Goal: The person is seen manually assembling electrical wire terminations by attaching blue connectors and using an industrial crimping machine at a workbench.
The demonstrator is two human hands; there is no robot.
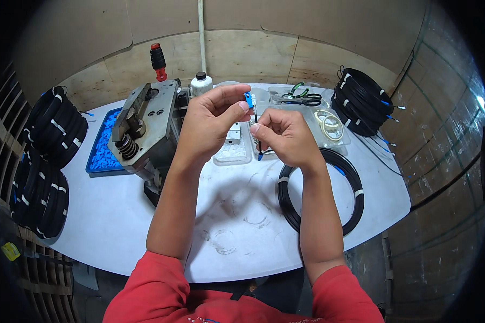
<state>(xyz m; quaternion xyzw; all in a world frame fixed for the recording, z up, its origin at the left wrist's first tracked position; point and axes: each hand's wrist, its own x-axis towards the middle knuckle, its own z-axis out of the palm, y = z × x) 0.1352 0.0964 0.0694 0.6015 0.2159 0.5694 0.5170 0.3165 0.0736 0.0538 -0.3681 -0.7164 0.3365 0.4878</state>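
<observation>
Over the middle of the table, my left hand (213,121) pinches a small blue cable connector (248,99) between thumb and fingertips. A white tip shows beside the blue part. Just to the right and slightly lower, my right hand (288,137) has its fingers closed on the thin black cable (260,146) that runs down from the connector. Its lower end shows a bit of blue. Below my right forearm lies a coil of black cable (360,196), bound with white ties. Whether the held cable belongs to this coil cannot be made out.
A metal hand press (161,116) stands left of my left arm, beside a blue tray (110,173) of small blue parts. Black cable coils (59,126) sit at the left edge, more coils (364,102) at the back right. Scissors (310,100), tape rolls (328,125) and a white bottle (201,85) stand behind.
</observation>
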